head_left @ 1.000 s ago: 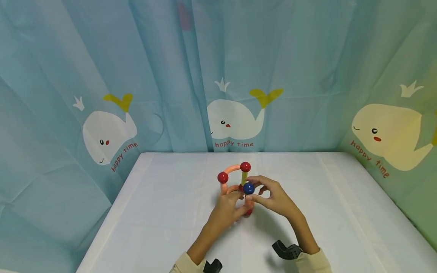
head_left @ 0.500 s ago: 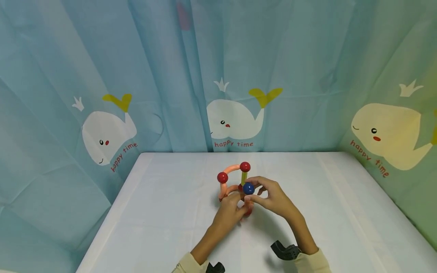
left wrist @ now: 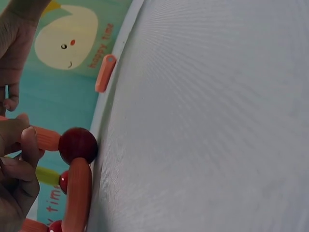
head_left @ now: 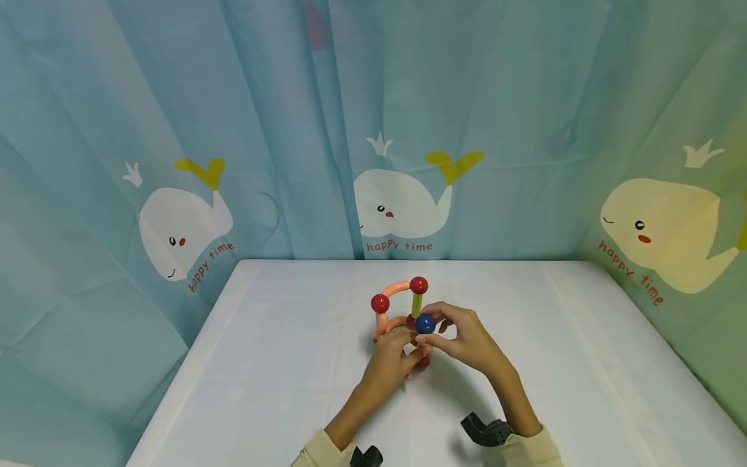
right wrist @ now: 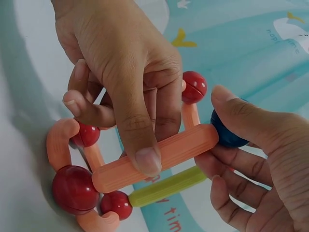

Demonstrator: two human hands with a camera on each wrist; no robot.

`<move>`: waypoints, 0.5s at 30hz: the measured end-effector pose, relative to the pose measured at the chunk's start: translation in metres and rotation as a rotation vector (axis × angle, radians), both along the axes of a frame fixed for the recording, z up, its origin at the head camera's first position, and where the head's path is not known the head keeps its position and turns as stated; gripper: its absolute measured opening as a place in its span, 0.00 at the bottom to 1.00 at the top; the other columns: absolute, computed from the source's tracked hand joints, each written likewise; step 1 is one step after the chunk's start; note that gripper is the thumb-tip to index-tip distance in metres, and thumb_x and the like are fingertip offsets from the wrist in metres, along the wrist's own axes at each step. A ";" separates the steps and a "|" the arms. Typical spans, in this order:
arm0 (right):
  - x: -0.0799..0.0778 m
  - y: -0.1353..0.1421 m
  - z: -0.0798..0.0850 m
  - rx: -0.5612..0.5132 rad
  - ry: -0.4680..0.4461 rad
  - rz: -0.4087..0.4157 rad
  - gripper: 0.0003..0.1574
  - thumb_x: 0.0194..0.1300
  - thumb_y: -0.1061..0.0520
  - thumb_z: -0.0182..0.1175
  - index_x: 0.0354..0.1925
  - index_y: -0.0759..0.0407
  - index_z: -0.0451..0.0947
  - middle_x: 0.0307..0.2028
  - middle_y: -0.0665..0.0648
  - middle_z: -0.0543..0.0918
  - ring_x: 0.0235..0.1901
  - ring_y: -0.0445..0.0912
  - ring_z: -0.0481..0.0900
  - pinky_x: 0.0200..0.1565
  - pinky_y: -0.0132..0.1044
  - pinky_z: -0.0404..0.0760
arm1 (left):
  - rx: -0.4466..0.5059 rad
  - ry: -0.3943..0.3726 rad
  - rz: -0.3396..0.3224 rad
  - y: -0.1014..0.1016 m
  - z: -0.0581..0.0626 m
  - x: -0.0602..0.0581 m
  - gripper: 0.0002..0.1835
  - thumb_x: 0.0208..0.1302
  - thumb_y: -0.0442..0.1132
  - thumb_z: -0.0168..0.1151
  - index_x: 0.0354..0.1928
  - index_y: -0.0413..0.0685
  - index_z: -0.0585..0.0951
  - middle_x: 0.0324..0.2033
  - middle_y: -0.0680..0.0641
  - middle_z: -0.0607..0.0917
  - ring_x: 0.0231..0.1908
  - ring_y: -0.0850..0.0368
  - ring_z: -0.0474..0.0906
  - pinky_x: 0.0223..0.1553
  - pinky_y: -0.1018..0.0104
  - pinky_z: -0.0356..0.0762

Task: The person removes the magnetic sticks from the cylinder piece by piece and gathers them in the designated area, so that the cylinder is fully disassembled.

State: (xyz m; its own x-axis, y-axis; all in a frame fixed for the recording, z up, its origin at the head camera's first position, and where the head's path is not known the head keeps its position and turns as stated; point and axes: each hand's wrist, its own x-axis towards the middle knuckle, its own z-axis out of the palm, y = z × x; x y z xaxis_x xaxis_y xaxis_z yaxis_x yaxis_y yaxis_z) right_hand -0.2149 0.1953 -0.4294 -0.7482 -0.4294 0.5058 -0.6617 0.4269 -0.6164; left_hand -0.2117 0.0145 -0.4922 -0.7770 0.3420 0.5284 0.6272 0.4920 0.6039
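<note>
A toy frame of orange and yellow-green rods joined by red balls (head_left: 380,303) stands on the white table. My left hand (head_left: 388,360) grips an upright orange rod (right wrist: 188,145), thumb across its side, with a red ball (right wrist: 75,189) at its lower end. At the rod's upper end sits a blue ball (head_left: 425,323), which my right hand (head_left: 469,340) pinches between thumb and fingers. Behind the gripped rod, a yellow-green rod (right wrist: 166,187) runs up from another red ball (right wrist: 116,205). The left wrist view has a curved orange rod (left wrist: 77,195) low against the table.
The white table (head_left: 280,363) reaches back to a blue-green curtain (head_left: 525,130) printed with whales. A small orange piece with a round end (left wrist: 105,73) shows at the table's edge in the left wrist view. Black wrist cameras (head_left: 486,430) stick out near both sleeves.
My left hand and forearm have shifted slightly to the right. The right hand keeps its pinch on the blue ball almost in place.
</note>
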 end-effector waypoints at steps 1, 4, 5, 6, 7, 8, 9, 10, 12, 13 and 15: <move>0.000 0.000 0.000 0.000 0.001 -0.006 0.22 0.54 0.58 0.74 0.47 0.57 0.79 0.36 0.50 0.87 0.33 0.40 0.81 0.35 0.37 0.83 | 0.004 -0.005 -0.003 0.000 0.000 0.000 0.11 0.59 0.46 0.69 0.40 0.50 0.86 0.33 0.54 0.86 0.28 0.69 0.76 0.25 0.85 0.69; 0.001 -0.001 0.000 0.009 0.000 -0.019 0.21 0.54 0.57 0.74 0.46 0.56 0.79 0.35 0.49 0.86 0.33 0.40 0.80 0.35 0.37 0.83 | 0.034 -0.043 -0.025 -0.001 -0.001 0.001 0.10 0.59 0.45 0.68 0.39 0.48 0.85 0.36 0.52 0.85 0.20 0.73 0.72 0.21 0.84 0.69; 0.001 -0.001 0.000 0.013 -0.003 -0.023 0.21 0.54 0.57 0.74 0.45 0.56 0.79 0.35 0.48 0.86 0.33 0.40 0.80 0.35 0.37 0.83 | 0.046 -0.062 -0.037 -0.001 -0.001 0.001 0.10 0.60 0.45 0.68 0.40 0.48 0.85 0.37 0.52 0.85 0.16 0.75 0.70 0.19 0.84 0.69; 0.002 -0.001 0.001 0.018 -0.003 -0.028 0.21 0.54 0.57 0.74 0.45 0.56 0.79 0.35 0.48 0.86 0.33 0.39 0.80 0.35 0.37 0.83 | 0.051 -0.065 -0.040 -0.001 -0.002 0.000 0.10 0.60 0.45 0.68 0.40 0.49 0.85 0.36 0.52 0.85 0.17 0.76 0.70 0.18 0.84 0.68; 0.002 -0.002 0.001 0.024 -0.004 -0.033 0.20 0.54 0.56 0.74 0.45 0.56 0.79 0.35 0.48 0.86 0.33 0.39 0.80 0.35 0.36 0.83 | 0.061 -0.076 -0.046 -0.001 -0.002 0.000 0.10 0.60 0.44 0.68 0.40 0.49 0.86 0.37 0.52 0.85 0.17 0.77 0.69 0.18 0.84 0.68; 0.002 -0.002 0.001 0.029 -0.004 -0.038 0.20 0.54 0.56 0.74 0.45 0.56 0.79 0.35 0.48 0.86 0.33 0.39 0.79 0.35 0.36 0.82 | 0.067 -0.082 -0.050 -0.001 -0.002 0.000 0.09 0.61 0.45 0.67 0.40 0.50 0.85 0.36 0.52 0.84 0.17 0.77 0.69 0.17 0.83 0.68; 0.002 -0.002 0.001 0.034 -0.002 -0.045 0.20 0.54 0.56 0.74 0.45 0.57 0.79 0.35 0.47 0.86 0.33 0.38 0.79 0.35 0.36 0.82 | 0.068 -0.084 -0.052 -0.002 -0.002 -0.001 0.09 0.61 0.45 0.67 0.40 0.50 0.85 0.36 0.53 0.84 0.15 0.77 0.68 0.17 0.83 0.68; 0.001 -0.003 0.001 0.037 0.002 -0.051 0.20 0.54 0.55 0.73 0.45 0.57 0.79 0.34 0.47 0.85 0.33 0.38 0.79 0.34 0.36 0.82 | 0.066 -0.079 -0.048 -0.002 -0.002 -0.001 0.08 0.61 0.45 0.67 0.39 0.51 0.85 0.34 0.53 0.84 0.17 0.77 0.69 0.17 0.83 0.68; 0.001 -0.003 0.000 0.043 0.015 -0.060 0.21 0.54 0.55 0.73 0.45 0.57 0.78 0.34 0.47 0.85 0.33 0.36 0.79 0.34 0.35 0.82 | 0.067 -0.068 -0.044 -0.002 -0.001 -0.002 0.08 0.60 0.46 0.67 0.38 0.51 0.85 0.36 0.53 0.85 0.18 0.77 0.69 0.18 0.84 0.68; 0.001 -0.004 0.000 0.043 0.022 -0.064 0.21 0.54 0.55 0.73 0.45 0.58 0.78 0.33 0.47 0.85 0.33 0.36 0.79 0.34 0.35 0.82 | 0.069 -0.071 -0.050 -0.002 -0.001 -0.002 0.09 0.60 0.45 0.67 0.39 0.50 0.85 0.38 0.52 0.85 0.15 0.77 0.68 0.17 0.84 0.68; 0.001 -0.004 -0.001 0.042 0.036 -0.069 0.21 0.55 0.56 0.73 0.45 0.59 0.78 0.33 0.47 0.85 0.32 0.35 0.78 0.33 0.35 0.82 | 0.073 -0.071 -0.055 -0.002 0.000 -0.002 0.09 0.60 0.45 0.68 0.39 0.49 0.85 0.43 0.51 0.84 0.15 0.78 0.68 0.18 0.84 0.69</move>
State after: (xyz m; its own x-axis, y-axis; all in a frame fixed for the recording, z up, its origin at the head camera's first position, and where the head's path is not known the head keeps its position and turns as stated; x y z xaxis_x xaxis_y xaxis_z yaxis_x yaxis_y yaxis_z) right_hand -0.2136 0.1912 -0.4300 -0.7582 -0.3991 0.5157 -0.6515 0.4971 -0.5731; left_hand -0.2136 0.0124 -0.4920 -0.7948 0.3472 0.4978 0.6061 0.4111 0.6809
